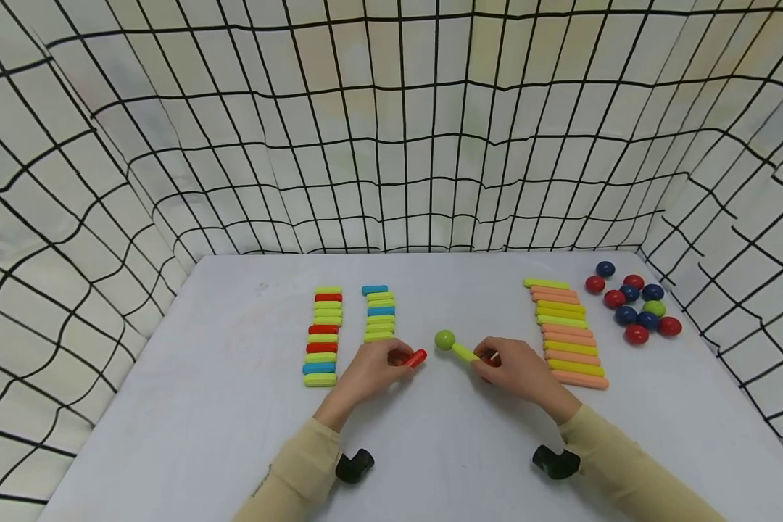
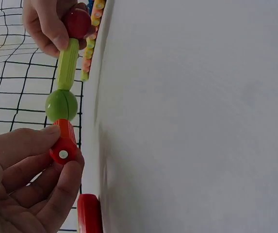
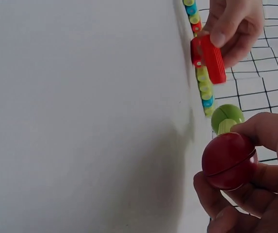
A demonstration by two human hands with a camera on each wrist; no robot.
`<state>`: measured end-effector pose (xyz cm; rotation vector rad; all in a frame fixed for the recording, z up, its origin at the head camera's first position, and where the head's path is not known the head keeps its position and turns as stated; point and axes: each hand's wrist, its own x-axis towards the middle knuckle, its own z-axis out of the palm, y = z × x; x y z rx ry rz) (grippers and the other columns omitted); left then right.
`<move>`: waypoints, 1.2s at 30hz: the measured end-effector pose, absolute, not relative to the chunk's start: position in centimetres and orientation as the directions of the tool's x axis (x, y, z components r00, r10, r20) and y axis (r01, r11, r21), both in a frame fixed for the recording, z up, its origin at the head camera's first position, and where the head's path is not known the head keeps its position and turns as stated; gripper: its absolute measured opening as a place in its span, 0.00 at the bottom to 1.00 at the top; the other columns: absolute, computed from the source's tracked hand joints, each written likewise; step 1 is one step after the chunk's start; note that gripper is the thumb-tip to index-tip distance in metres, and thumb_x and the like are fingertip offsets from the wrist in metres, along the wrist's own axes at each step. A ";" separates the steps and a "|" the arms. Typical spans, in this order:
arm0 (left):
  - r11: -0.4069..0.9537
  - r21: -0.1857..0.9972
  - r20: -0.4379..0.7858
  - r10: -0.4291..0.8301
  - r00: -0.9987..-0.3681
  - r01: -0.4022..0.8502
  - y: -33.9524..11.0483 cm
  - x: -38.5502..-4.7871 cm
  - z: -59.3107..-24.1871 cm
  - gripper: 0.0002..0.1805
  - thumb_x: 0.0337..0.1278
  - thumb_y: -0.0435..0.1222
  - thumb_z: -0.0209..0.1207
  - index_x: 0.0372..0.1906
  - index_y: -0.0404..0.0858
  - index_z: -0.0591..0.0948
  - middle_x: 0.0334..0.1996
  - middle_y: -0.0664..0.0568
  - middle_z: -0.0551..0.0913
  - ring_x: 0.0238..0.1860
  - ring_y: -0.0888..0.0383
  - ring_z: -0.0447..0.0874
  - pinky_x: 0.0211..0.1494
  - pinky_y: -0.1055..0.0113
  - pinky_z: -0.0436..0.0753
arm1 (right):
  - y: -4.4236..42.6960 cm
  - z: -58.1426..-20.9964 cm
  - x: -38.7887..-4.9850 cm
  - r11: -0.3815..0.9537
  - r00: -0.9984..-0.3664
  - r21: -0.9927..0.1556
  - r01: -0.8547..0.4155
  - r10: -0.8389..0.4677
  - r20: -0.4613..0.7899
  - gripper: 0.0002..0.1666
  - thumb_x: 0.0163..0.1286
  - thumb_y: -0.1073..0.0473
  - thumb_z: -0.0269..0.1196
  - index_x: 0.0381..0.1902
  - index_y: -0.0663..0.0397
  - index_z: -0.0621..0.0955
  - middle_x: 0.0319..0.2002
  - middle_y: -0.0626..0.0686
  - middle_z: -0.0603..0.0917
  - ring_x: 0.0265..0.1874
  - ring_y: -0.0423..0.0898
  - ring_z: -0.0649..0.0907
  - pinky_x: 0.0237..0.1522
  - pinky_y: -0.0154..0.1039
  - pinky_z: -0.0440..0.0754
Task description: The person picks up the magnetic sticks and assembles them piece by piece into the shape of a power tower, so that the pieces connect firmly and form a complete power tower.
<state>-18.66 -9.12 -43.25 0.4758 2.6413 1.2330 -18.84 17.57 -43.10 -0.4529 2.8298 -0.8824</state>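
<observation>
My left hand (image 1: 373, 368) pinches a short red rod (image 1: 418, 358) between thumb and fingers; its end hole shows in the left wrist view. In my right hand (image 1: 518, 371) is a joined piece: a lime-green rod (image 1: 463, 352) with a green ball (image 1: 444, 340) at its far end and a dark red ball (image 3: 228, 162) at the near end. The fingers grip around the red ball and that end of the rod. In the head view a small gap separates the green ball from the red rod. Another red rod (image 2: 89, 213) lies by the left hand, which hides it in the head view.
Two columns of short green, red and blue rods (image 1: 322, 338) lie left of centre. Longer orange, yellow and green rods (image 1: 568, 333) form a column at the right. Beyond them sit several loose balls (image 1: 636, 334). Black netting (image 1: 398, 138) surrounds the white table (image 1: 189, 406).
</observation>
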 end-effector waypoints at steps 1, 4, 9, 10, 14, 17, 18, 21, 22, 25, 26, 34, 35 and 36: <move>0.588 0.785 -0.039 0.362 -0.931 0.196 -8.8 -18.8 -43.2 0.12 0.57 0.33 0.66 0.46 0.35 0.83 0.36 0.52 0.83 0.37 0.58 0.79 0.40 0.67 0.82 | 17.5 -43.0 -18.8 0.777 -0.941 -0.579 -0.247 -0.334 -0.046 0.12 0.66 0.55 0.64 0.43 0.55 0.83 0.31 0.45 0.82 0.28 0.41 0.77 0.32 0.36 0.78; 0.564 0.810 -0.055 0.344 -0.937 0.160 -7.9 -19.0 -42.9 0.13 0.58 0.34 0.66 0.47 0.35 0.83 0.37 0.51 0.84 0.37 0.57 0.79 0.40 0.68 0.82 | 17.3 -42.7 -18.9 0.765 -0.934 -0.585 -0.269 -0.356 -0.036 0.12 0.66 0.56 0.64 0.43 0.56 0.83 0.29 0.44 0.82 0.27 0.41 0.77 0.31 0.36 0.78; 0.535 0.836 -0.060 0.307 -0.950 0.120 -7.0 -19.4 -43.3 0.13 0.57 0.33 0.66 0.47 0.34 0.82 0.38 0.49 0.83 0.37 0.56 0.79 0.40 0.66 0.83 | 17.9 -42.6 -19.6 0.761 -0.919 -0.560 -0.329 -0.393 0.005 0.12 0.67 0.57 0.65 0.45 0.57 0.84 0.32 0.45 0.82 0.29 0.41 0.76 0.33 0.35 0.78; 0.529 0.841 -0.059 0.302 -0.951 0.116 -6.9 -19.5 -43.4 0.13 0.57 0.32 0.66 0.46 0.33 0.81 0.38 0.49 0.83 0.37 0.56 0.80 0.41 0.66 0.83 | 18.0 -42.7 -19.9 0.759 -0.915 -0.554 -0.344 -0.404 0.014 0.12 0.67 0.57 0.64 0.45 0.57 0.84 0.33 0.46 0.82 0.30 0.41 0.76 0.33 0.35 0.78; 0.498 0.865 -0.100 0.291 -0.951 0.062 -5.9 -19.7 -44.0 0.15 0.57 0.32 0.66 0.48 0.32 0.78 0.37 0.48 0.82 0.37 0.56 0.80 0.40 0.67 0.84 | 18.5 -43.1 -21.3 0.758 -0.897 -0.522 -0.391 -0.440 0.032 0.11 0.68 0.58 0.65 0.45 0.57 0.84 0.35 0.48 0.83 0.31 0.42 0.75 0.36 0.37 0.77; 0.485 0.874 -0.146 0.295 -0.944 0.016 -5.2 -19.5 -44.3 0.19 0.56 0.34 0.67 0.50 0.32 0.76 0.37 0.49 0.80 0.37 0.56 0.79 0.41 0.66 0.83 | 18.6 -43.5 -22.3 0.766 -0.891 -0.497 -0.408 -0.454 0.033 0.11 0.67 0.60 0.65 0.46 0.57 0.84 0.37 0.49 0.82 0.33 0.44 0.75 0.38 0.39 0.76; 0.483 0.876 -0.156 0.299 -0.942 0.008 -5.0 -19.4 -44.3 0.20 0.56 0.34 0.67 0.51 0.33 0.75 0.37 0.49 0.80 0.37 0.56 0.78 0.41 0.65 0.83 | 18.6 -43.6 -22.6 0.766 -0.889 -0.493 -0.413 -0.457 0.033 0.12 0.67 0.60 0.65 0.47 0.57 0.84 0.38 0.49 0.81 0.34 0.44 0.75 0.39 0.39 0.76; 0.481 0.876 -0.151 0.321 -0.935 0.024 -4.6 -19.3 -44.3 0.22 0.54 0.35 0.69 0.52 0.33 0.74 0.38 0.49 0.79 0.38 0.55 0.78 0.42 0.65 0.82 | 18.5 -43.9 -23.3 0.751 -0.881 -0.503 -0.428 -0.470 0.049 0.13 0.66 0.62 0.65 0.49 0.58 0.83 0.41 0.52 0.81 0.36 0.45 0.75 0.40 0.40 0.76; 0.484 0.874 -0.136 0.336 -0.932 0.047 -4.5 -19.3 -44.2 0.23 0.53 0.34 0.69 0.51 0.33 0.74 0.38 0.49 0.79 0.38 0.55 0.77 0.41 0.65 0.82 | 18.4 -43.9 -23.5 0.743 -0.877 -0.505 -0.439 -0.477 0.061 0.14 0.66 0.63 0.65 0.49 0.58 0.82 0.42 0.52 0.81 0.36 0.46 0.75 0.41 0.41 0.76; 0.518 0.843 -0.086 0.395 -0.915 0.145 -4.3 -19.4 -44.1 0.22 0.52 0.33 0.70 0.52 0.33 0.77 0.37 0.48 0.77 0.38 0.56 0.75 0.39 0.67 0.79 | 18.5 -43.8 -23.5 0.711 -0.867 -0.528 -0.465 -0.485 0.111 0.16 0.66 0.64 0.65 0.52 0.59 0.81 0.49 0.55 0.82 0.43 0.49 0.79 0.48 0.45 0.80; 0.531 0.826 -0.063 0.420 -0.906 0.188 -4.3 -19.4 -44.0 0.21 0.52 0.32 0.70 0.52 0.33 0.78 0.36 0.48 0.76 0.38 0.56 0.74 0.38 0.68 0.77 | 18.7 -43.7 -23.4 0.700 -0.867 -0.539 -0.469 -0.480 0.131 0.17 0.66 0.63 0.65 0.53 0.59 0.81 0.52 0.56 0.81 0.46 0.50 0.80 0.51 0.47 0.80; 0.622 0.710 0.016 0.454 -0.891 0.330 -4.2 -19.8 -43.9 0.14 0.56 0.27 0.64 0.47 0.41 0.87 0.39 0.47 0.71 0.42 0.54 0.70 0.38 0.67 0.74 | 23.7 -41.4 -21.8 0.653 -0.980 -0.731 -0.199 -0.133 0.148 0.21 0.75 0.54 0.56 0.61 0.57 0.75 0.58 0.58 0.78 0.58 0.57 0.76 0.61 0.57 0.73; 0.637 0.691 0.029 0.446 -0.895 0.340 -4.2 -19.8 -43.9 0.14 0.56 0.27 0.64 0.47 0.42 0.88 0.43 0.46 0.71 0.44 0.53 0.70 0.42 0.66 0.76 | 24.8 -41.3 -21.7 0.655 -0.989 -0.742 -0.143 -0.063 0.136 0.22 0.76 0.52 0.54 0.62 0.57 0.74 0.58 0.59 0.77 0.58 0.57 0.75 0.61 0.57 0.73; 0.652 0.677 0.034 0.436 -0.899 0.342 -4.3 -19.9 -43.9 0.14 0.56 0.27 0.64 0.46 0.44 0.88 0.46 0.45 0.71 0.47 0.52 0.70 0.45 0.64 0.77 | 25.9 -41.2 -21.6 0.657 -0.993 -0.750 -0.081 0.012 0.118 0.23 0.77 0.50 0.53 0.63 0.57 0.73 0.59 0.60 0.76 0.59 0.58 0.74 0.61 0.57 0.72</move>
